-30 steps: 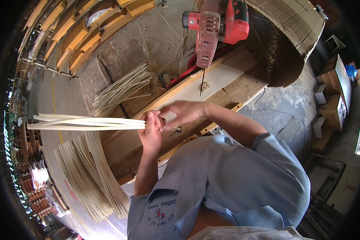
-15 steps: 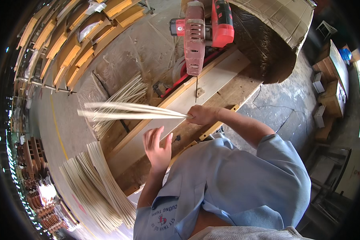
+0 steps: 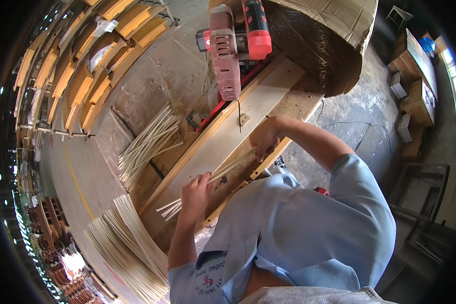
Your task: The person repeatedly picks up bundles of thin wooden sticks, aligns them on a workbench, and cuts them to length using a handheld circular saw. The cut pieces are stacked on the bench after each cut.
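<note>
A small bunch of thin pale sticks [image 3: 232, 165] runs slantwise between my two hands, over the wooden workbench. My left hand [image 3: 196, 191] is closed round the bunch near its lower-left end, where the tips fan out slightly. At the other end my right hand [image 3: 264, 139] grips the sticks, its fingers curled and partly hidden. Just beyond the right hand stands a red miter saw [image 3: 224, 61], its blade edge pointing down over the white board [image 3: 207, 147] with a wooden fence along it.
A pile of short sticks [image 3: 149, 142] lies left of the saw, and long sticks [image 3: 129, 248] are stacked at the lower left. A large cardboard box [image 3: 334, 30] stands behind the saw. Racks of curved wooden parts [image 3: 86, 66] fill the far left. A cable [image 3: 359, 126] crosses the floor.
The sticks have swung down from pointing left to a slant along the bench. My left hand, open before, has closed on them. The view has shifted a little.
</note>
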### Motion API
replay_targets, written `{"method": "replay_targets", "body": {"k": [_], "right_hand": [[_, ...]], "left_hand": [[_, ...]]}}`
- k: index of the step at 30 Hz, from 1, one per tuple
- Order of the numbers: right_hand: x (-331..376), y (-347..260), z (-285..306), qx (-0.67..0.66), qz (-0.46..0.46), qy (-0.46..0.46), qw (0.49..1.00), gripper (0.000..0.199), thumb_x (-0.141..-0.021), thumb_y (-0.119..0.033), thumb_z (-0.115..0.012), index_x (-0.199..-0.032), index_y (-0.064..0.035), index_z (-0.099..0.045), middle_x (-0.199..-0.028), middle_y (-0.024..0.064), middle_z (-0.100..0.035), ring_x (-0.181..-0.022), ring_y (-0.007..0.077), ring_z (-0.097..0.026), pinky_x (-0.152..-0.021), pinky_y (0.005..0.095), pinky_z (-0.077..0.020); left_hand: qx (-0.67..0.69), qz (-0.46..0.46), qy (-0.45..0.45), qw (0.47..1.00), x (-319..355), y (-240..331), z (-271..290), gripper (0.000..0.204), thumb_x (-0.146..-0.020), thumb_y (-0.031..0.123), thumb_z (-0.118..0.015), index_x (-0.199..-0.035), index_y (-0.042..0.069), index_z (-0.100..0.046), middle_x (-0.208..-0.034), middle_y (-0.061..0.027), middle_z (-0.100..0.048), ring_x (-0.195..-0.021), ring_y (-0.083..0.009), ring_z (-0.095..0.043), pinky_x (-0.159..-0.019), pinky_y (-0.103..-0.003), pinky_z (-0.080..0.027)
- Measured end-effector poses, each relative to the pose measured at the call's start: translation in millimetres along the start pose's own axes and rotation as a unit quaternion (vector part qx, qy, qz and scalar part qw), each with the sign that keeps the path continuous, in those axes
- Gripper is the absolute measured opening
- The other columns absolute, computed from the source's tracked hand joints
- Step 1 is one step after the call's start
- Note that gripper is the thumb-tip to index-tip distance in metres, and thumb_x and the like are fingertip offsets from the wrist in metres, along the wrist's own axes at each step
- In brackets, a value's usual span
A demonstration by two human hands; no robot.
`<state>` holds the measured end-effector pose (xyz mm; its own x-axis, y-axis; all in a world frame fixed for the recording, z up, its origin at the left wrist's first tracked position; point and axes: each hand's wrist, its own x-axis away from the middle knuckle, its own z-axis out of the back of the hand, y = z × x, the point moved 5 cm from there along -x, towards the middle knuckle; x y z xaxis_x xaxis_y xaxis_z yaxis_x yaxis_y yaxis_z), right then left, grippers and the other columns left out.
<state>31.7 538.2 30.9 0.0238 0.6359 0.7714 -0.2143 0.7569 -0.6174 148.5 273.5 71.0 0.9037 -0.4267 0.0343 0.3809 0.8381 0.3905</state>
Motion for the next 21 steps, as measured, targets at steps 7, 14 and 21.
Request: {"method": "replay_targets", "body": {"k": [7, 14, 21], "right_hand": [[13, 45, 25, -0.625, 0.403, 0.205, 0.636, 0.063, -0.109, -0.057, -0.044, -0.138, -0.0028, -0.058, -0.115, 0.0161, -0.073, -0.087, 0.0206, -0.073, -0.068, 0.0295, -0.0599], [-28, 5, -3, -0.616, 0.333, 0.393, 0.596, 0.029, -0.106, -0.027, -0.065, -0.113, 0.0011, -0.068, -0.101, 0.0102, -0.072, -0.084, 0.0202, -0.076, -0.065, 0.0326, -0.0619], [-31, 6, -3, -0.62, 0.31, 0.463, 0.552, 0.03, -0.109, -0.028, -0.06, -0.108, 0.002, -0.065, -0.096, 0.0122, -0.073, -0.08, 0.0241, -0.077, -0.064, 0.0342, -0.0633]], "left_hand": [[0.213, 0.112, -0.019, 0.97, -11, -26, -9, 0.028, -0.108, 0.024, -0.056, -0.105, -0.002, -0.066, -0.072, -0.0195, -0.066, -0.063, -0.0357, -0.065, -0.06, -0.042, -0.049], [0.32, 0.125, -0.048, 0.938, -21, -32, -28, 0.036, -0.112, 0.029, -0.051, -0.101, -0.002, -0.067, -0.06, -0.0087, -0.054, -0.054, -0.0185, -0.054, -0.055, -0.036, -0.044], [0.383, 0.17, -0.103, 0.902, -24, -36, -44, 0.037, -0.113, 0.032, -0.05, -0.103, 0.0, -0.067, -0.059, 0.0003, -0.048, -0.052, -0.0096, -0.045, -0.051, -0.03, -0.038]]}}
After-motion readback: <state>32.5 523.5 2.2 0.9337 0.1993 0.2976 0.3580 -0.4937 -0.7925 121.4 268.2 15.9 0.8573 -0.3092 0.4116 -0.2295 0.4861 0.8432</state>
